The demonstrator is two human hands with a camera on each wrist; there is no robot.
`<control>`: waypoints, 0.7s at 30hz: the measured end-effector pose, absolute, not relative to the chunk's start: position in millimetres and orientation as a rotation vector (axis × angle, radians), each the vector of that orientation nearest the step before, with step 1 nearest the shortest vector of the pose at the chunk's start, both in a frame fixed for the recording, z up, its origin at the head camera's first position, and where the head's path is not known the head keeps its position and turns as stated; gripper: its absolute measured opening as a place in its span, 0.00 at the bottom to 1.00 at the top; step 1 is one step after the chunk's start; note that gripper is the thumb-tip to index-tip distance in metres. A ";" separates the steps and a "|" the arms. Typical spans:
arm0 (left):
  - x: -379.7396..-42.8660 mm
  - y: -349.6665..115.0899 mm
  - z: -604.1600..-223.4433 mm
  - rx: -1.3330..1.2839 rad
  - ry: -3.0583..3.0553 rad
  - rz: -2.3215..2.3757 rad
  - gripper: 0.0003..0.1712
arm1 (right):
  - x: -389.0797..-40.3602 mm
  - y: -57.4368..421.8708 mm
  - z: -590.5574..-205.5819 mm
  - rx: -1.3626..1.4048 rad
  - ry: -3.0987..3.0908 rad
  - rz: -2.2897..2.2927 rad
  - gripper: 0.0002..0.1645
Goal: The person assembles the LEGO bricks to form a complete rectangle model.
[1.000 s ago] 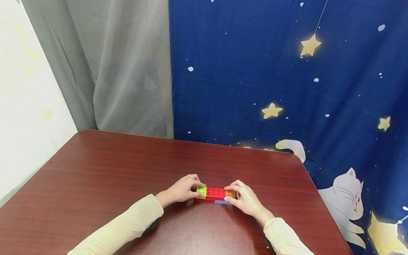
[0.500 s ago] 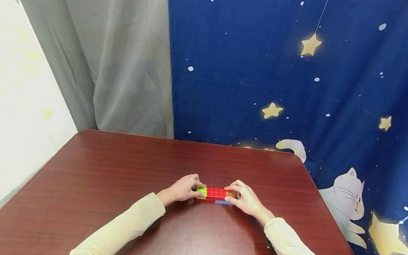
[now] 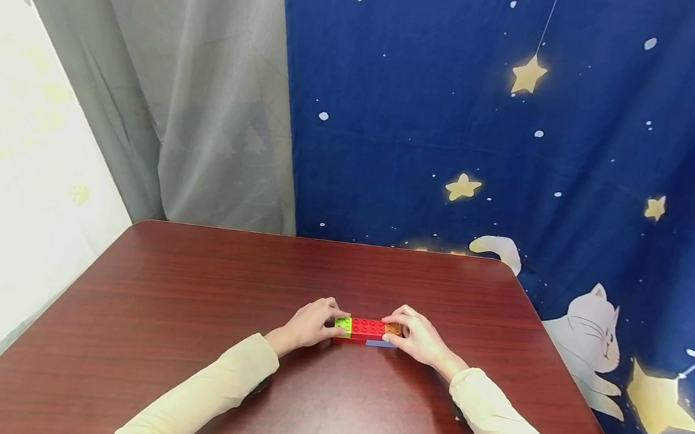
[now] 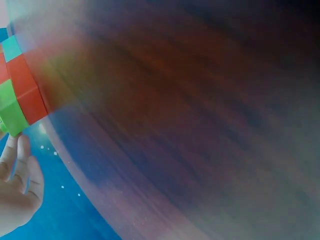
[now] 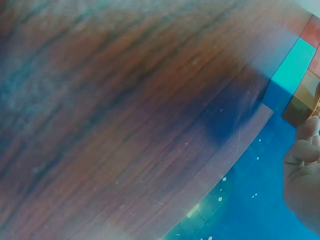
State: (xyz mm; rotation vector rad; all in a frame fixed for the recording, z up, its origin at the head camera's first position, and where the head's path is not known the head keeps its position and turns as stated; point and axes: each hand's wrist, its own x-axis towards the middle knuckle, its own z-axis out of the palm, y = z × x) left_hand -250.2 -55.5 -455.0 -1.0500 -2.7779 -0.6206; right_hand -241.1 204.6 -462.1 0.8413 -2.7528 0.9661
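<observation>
Toy building bricks form a two-layer bar on the table. Its top layer shows a lime green brick (image 3: 343,326) at the left, a red brick (image 3: 367,327) in the middle and an orange brick (image 3: 393,329) at the right. Below them lie a lower red brick (image 4: 27,90) and a blue brick (image 5: 290,70). My left hand (image 3: 308,322) pinches the lime green end between thumb and fingers. At the other end, my right hand (image 3: 425,340) grips the orange brick, partly covering it. Both hands sit at the edge of their wrist views.
The dark red wooden table (image 3: 229,269) spreads around the bricks. A grey curtain (image 3: 228,101) and a blue star-patterned curtain (image 3: 391,112) hang behind its far edge. A white surface (image 3: 23,187) lies along the left side.
</observation>
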 end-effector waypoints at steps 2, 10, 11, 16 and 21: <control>-250.3 -56.1 -455.4 -1.034 -2.797 -0.640 0.23 | -241.4 204.9 -462.4 0.840 -2.753 0.963 0.18; -252.0 -66.0 -454.0 -1.009 -2.758 -0.861 0.14 | -242.9 205.7 -464.3 0.863 -2.726 0.973 0.18; -252.4 -66.9 -453.9 -1.014 -2.753 -0.880 0.12 | -243.0 205.8 -464.4 0.867 -2.722 0.976 0.17; -255.3 -68.1 -453.2 -1.032 -2.792 -0.864 0.10 | -243.9 206.2 -465.7 0.875 -2.713 0.971 0.17; -258.9 -67.5 -452.9 -1.059 -2.826 -0.847 0.10 | -244.2 206.0 -465.3 0.873 -2.715 0.966 0.17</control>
